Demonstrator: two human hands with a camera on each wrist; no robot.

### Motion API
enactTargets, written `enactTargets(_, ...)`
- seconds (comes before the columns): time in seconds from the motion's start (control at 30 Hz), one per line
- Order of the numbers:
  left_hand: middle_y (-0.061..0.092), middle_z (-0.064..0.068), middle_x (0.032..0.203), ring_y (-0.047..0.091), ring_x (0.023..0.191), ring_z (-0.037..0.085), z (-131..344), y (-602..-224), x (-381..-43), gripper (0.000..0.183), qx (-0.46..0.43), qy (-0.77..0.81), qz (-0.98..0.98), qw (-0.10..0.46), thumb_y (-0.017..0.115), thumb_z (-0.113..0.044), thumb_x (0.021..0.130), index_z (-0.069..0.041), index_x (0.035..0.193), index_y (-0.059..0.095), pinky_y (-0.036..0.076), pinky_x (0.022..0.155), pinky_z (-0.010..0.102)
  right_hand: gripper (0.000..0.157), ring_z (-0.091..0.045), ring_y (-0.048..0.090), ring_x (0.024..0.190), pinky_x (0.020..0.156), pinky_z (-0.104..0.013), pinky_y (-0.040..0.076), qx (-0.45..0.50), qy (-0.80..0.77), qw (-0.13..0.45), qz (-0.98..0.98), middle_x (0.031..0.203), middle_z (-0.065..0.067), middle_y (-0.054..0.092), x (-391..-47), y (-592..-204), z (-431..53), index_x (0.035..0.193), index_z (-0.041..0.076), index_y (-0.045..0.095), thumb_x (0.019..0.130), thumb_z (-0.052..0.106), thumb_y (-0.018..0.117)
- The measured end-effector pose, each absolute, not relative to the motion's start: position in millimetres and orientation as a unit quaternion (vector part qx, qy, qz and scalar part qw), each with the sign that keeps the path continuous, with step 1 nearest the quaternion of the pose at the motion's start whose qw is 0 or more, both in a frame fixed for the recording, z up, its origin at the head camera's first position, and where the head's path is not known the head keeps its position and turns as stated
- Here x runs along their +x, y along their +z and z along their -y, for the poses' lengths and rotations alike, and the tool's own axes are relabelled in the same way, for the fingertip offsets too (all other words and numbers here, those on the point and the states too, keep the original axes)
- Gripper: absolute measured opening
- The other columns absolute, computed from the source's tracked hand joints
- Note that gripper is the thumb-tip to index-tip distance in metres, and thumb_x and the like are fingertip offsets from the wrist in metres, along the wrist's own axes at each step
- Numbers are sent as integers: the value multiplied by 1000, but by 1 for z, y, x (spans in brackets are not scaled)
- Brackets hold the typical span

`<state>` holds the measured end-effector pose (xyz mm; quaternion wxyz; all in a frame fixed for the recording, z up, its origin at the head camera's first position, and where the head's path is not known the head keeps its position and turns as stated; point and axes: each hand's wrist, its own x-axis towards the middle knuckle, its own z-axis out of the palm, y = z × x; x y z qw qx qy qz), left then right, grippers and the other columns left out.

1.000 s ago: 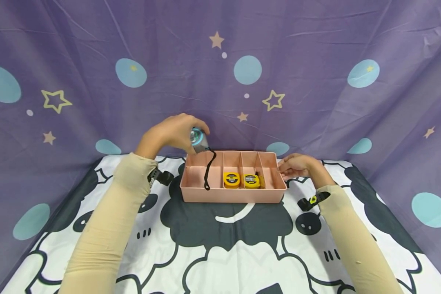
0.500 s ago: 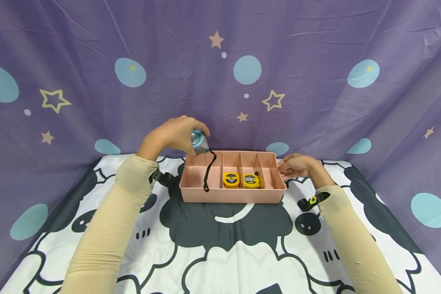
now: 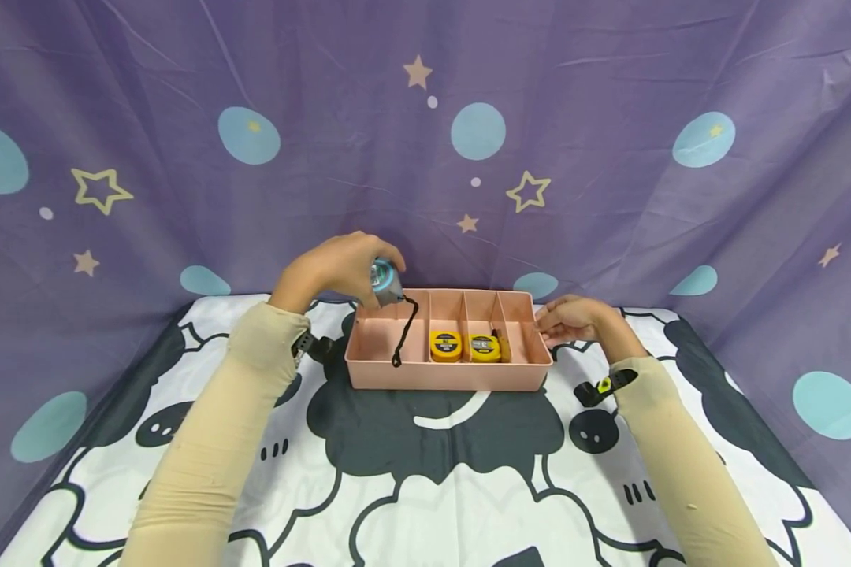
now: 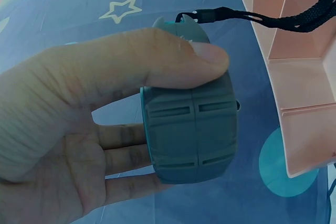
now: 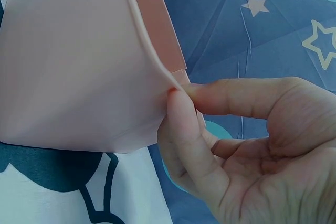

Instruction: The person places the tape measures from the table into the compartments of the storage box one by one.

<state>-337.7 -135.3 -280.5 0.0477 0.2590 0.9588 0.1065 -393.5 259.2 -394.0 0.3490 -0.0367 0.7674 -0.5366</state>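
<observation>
My left hand (image 3: 343, 264) grips a grey tape measure (image 4: 191, 124) with a light blue face, thumb on one side and fingers on the other. It is held above the left end of a pink divided box (image 3: 447, 376). From the tape measure a black wrist strap (image 3: 406, 335) dangles over the large left compartment. My right hand (image 5: 236, 140) pinches the rim at the box's right end between thumb and finger. Inside the box, a yellow tape measure (image 3: 446, 346) sits in the second compartment, and another yellow tape measure (image 3: 485, 348) in the third.
Beside the third compartment's tape measure stands a small yellow and black item (image 3: 502, 345). The table is covered with a sheep-print cloth (image 3: 461, 520), and a purple curtain (image 3: 369, 157) hangs right behind the box.
My left hand has lowered slightly with the grey tape measure, bringing it closer to the box. The right hand keeps its pinch on the rim.
</observation>
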Motion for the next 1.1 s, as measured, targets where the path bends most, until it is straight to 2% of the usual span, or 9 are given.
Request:
enactTargets(0.57, 66, 7, 112, 60, 92, 23, 129, -289, -341, 65, 265, 108, -951, 114, 85, -11, 65, -15, 128, 69, 53, 74, 34, 8, -7, 64, 73, 72, -21, 59, -40, -543, 351, -762, 82, 1, 64, -393, -396, -258, 108, 0, 53, 100, -3, 51)
enactTargets(0.87, 64, 7, 116, 58, 95, 24, 125, -293, -341, 66, 263, 101, -950, 136, 85, -10, 66, -17, 130, 68, 52, 74, 34, 7, -8, 64, 72, 72, -21, 58, -35, -545, 351, -761, 81, 1, 64, -393, -396, -260, 104, 1, 54, 100, -3, 50)
enactTargets(1.1, 64, 8, 118, 58, 96, 24, 123, -296, -342, 67, 261, 91, -950, 145, 85, -9, 67, -18, 132, 67, 52, 74, 34, 9, -7, 63, 73, 72, -21, 58, -36, -545, 351, -761, 80, 2, 63, -393, -395, -259, 108, 0, 51, 100, -3, 50)
